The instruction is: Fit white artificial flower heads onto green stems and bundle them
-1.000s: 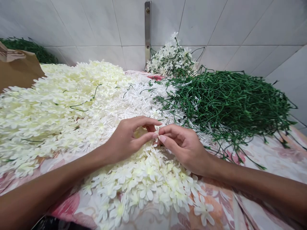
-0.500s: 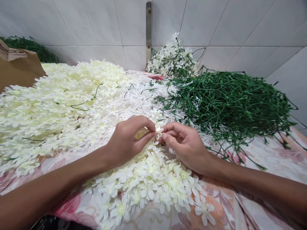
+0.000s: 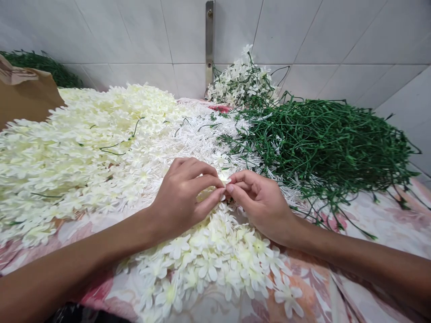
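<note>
Your two hands meet near the middle of the flowered cloth (image 3: 387, 220), and a small white blossom (image 3: 225, 175) sits right between them. It shows just beyond the tips of your left fingers and up against your right fingertips, partly hidden by both. Your right hand (image 3: 264, 202) has thumb and forefinger pinched on it, the other fingers curled in behind. Your left hand (image 3: 183, 193) comes in from the opposite side, thumb and forefinger narrow at the tips; I cannot tell whether they grip the blossom or merely touch it. Below your fingertips a loose heap of pale flowers (image 3: 208, 255) spreads toward the cloth's near edge, with a single flower (image 3: 288, 296) at its right fringe. Just past your hands lie thin white sprigs (image 3: 191, 139). A large pile of cream flowers (image 3: 84, 134) fills the cloth's left side, a mass of green stems (image 3: 336, 143) its right, and a bunch of stemmed flowers (image 3: 245, 85) rests at the far edge, by the tiled wall (image 3: 134, 31).
</note>
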Motion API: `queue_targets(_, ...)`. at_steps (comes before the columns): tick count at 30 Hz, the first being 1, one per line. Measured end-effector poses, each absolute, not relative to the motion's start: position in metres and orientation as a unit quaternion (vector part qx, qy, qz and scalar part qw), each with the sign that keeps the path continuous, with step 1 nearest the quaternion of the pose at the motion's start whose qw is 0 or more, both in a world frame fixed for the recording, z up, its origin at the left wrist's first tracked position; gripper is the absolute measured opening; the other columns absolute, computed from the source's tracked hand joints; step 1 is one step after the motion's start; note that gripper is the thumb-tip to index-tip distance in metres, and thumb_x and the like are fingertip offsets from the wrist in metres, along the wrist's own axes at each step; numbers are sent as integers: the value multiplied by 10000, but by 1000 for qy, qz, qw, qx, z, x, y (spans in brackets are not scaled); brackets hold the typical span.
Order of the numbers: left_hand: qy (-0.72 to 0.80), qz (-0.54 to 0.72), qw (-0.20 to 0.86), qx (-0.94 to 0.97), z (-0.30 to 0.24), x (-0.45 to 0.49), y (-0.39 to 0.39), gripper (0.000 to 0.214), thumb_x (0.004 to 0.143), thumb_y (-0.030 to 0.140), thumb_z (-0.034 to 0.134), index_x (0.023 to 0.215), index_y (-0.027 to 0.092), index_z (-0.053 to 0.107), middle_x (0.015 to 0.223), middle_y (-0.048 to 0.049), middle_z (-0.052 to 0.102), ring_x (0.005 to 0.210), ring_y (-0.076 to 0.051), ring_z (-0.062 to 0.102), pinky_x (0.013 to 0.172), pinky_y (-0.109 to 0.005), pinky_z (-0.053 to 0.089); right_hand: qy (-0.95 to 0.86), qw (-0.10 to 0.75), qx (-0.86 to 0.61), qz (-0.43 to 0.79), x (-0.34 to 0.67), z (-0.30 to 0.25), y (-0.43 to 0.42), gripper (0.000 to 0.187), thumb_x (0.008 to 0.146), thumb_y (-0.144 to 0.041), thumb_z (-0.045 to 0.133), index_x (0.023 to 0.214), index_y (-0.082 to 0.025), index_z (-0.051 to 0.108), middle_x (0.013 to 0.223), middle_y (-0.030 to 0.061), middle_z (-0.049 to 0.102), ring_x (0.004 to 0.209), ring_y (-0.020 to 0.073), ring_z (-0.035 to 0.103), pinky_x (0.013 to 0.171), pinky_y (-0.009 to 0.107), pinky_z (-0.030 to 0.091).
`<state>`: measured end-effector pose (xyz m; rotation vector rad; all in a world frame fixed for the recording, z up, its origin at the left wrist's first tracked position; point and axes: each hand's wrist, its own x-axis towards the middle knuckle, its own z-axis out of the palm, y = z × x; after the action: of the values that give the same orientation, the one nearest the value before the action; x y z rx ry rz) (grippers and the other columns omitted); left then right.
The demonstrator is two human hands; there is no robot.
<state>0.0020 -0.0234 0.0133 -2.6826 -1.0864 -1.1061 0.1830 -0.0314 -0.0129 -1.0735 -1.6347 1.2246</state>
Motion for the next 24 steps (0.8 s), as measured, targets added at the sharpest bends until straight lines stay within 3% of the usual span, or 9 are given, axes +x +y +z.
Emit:
queue_targets(7,-380,-373,-23,-846,18,3,-24,55,785,144,617,736,146,642,832,-40,638,817,-157,578,745,-311,422,-627,409,-443,494,183,-9,-32,86,870,-265,529,871,-181,548,626,-26,592,523,74,498,464,171,359)
queue_targets(14,-382,-352,-48,-853,34,-8,-16,73,746,98,598,700,146,628,821,-21,622,792,-131,582,738,-269,439,-591,429,-451,513,180,-5,-33,65,833,-232,552,823,-169,539,711,6,659,588,83,568,511,168,428)
queue_targets(24,-376,-342,-67,-858,43,-15,-10,89,723,79,582,692,154,619,830,-15,629,749,-112,589,695,-221,468,-568,443,-458,520,180,-4,-32,111,846,-265,554,793,-171,529,703,14,684,540,83,557,447,171,396)
